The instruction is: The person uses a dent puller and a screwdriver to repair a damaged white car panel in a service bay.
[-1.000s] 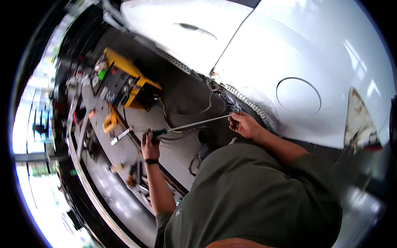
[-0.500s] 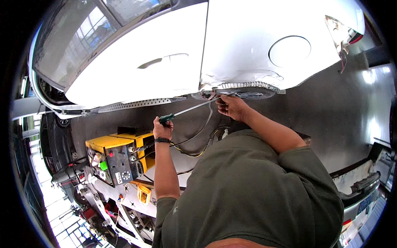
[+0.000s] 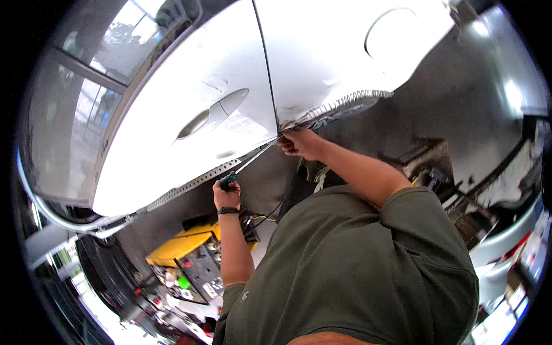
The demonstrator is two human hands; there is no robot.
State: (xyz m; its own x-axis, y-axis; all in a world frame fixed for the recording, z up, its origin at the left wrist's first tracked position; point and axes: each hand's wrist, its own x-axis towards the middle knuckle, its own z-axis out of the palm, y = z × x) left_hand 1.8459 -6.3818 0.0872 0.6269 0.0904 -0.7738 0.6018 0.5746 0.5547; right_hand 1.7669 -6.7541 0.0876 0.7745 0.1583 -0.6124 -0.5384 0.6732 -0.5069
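My left hand [image 3: 226,196] is closed round the green handle of a long screwdriver [image 3: 229,179]. Its thin metal shaft slants up and right to my right hand [image 3: 300,144]. There the curled fingers pinch the shaft's far end, and the tip is hidden. Both hands are low beside a white car. The right one is at the seam where the rear door [image 3: 230,63] meets the rear side panel [image 3: 322,52]. Just right of it, a row of bent metal tabs [image 3: 351,100] runs along the wheel arch edge, above the partly visible wheel.
A yellow and black machine [image 3: 184,247] with cables stands on the floor at lower left. A perforated sill strip [image 3: 195,183] runs under the door. Loose car parts [image 3: 431,161] lie at the right, with another pale car body [image 3: 500,253] further down.
My view has turned and come closer to the door. The right hand has shifted from the wheel arch to the door seam, and the screwdriver now points more steeply upward.
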